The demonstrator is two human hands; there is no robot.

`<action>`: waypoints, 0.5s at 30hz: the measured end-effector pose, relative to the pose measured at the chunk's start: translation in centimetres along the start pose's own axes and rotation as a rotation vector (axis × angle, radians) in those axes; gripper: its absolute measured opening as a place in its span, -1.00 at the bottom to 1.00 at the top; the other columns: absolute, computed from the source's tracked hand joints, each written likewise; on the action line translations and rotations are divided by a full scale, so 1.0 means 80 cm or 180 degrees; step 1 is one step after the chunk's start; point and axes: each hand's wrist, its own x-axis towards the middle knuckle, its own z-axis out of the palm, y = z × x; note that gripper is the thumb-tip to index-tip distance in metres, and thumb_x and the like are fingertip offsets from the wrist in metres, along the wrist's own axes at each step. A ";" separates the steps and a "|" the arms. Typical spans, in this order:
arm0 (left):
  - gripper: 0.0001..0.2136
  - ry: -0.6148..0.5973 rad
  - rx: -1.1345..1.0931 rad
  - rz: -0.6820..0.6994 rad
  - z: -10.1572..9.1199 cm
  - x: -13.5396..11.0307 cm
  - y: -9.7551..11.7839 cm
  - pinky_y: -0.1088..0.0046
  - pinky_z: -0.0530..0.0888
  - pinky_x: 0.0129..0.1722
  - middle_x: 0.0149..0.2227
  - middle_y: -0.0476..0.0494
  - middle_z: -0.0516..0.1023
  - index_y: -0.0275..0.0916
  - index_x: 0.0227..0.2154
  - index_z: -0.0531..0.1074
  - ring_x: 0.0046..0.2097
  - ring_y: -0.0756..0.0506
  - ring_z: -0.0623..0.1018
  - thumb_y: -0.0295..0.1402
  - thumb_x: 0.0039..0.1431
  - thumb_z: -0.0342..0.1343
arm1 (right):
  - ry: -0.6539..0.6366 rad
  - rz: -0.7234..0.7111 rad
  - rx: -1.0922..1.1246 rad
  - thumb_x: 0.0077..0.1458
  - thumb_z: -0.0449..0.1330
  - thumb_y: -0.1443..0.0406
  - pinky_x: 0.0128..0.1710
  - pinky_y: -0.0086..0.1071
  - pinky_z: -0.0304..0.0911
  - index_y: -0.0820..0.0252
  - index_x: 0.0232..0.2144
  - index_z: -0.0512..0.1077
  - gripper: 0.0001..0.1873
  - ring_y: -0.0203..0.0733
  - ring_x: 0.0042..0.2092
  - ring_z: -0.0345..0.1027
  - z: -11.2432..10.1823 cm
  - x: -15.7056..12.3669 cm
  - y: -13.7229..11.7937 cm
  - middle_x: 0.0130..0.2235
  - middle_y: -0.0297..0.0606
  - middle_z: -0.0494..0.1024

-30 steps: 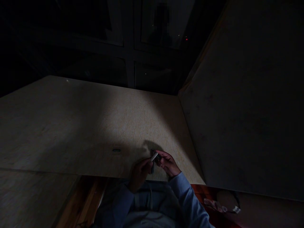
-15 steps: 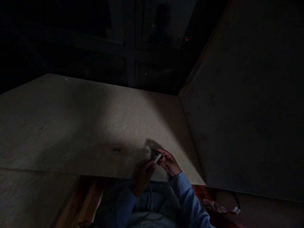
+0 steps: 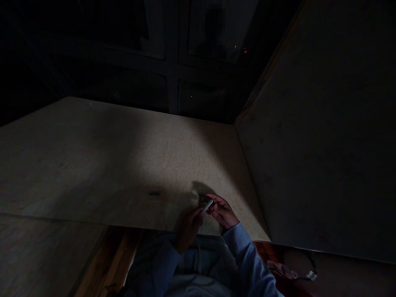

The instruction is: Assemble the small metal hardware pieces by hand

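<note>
Close together over the front of the pale ledge (image 3: 173, 152) are both my hands. Between my fingertips is a small device with a white, rod-like part (image 3: 208, 205) and a thin metal part; its exact kind is too dim to make out. My left hand (image 3: 187, 229) pinches its lower end. Around the upper end, the fingers of my right hand (image 3: 224, 213) are curled. A short, dark, narrow bar (image 3: 154, 194) lies flat on the ledge, to the left of my hands and apart from them.
Behind the ledge stands a dark window frame (image 3: 172, 82) with small lights in the glass. A wall panel (image 3: 315, 156) rises on the right. Below the ledge are wooden boards (image 3: 120, 260) at left and a dim strapped item (image 3: 298, 266) at right.
The white part has turned slightly between my fingers. Both hands keep their hold. The whole view has shifted a little; the dark bar lies where it was.
</note>
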 end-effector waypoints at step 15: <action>-0.41 0.0397 -0.0240 -0.0081 0.009 0.001 -0.001 0.40 0.39 -0.07 -0.18 -0.30 0.55 -0.36 -0.17 0.55 -0.12 -0.14 0.53 0.11 0.30 -0.12 | -0.0059 -0.0145 -0.0128 -0.16 0.49 0.20 -0.38 -0.46 0.21 0.12 -0.09 0.59 -0.49 -0.35 -0.40 0.29 -0.003 0.000 0.008 -0.27 -0.19 0.51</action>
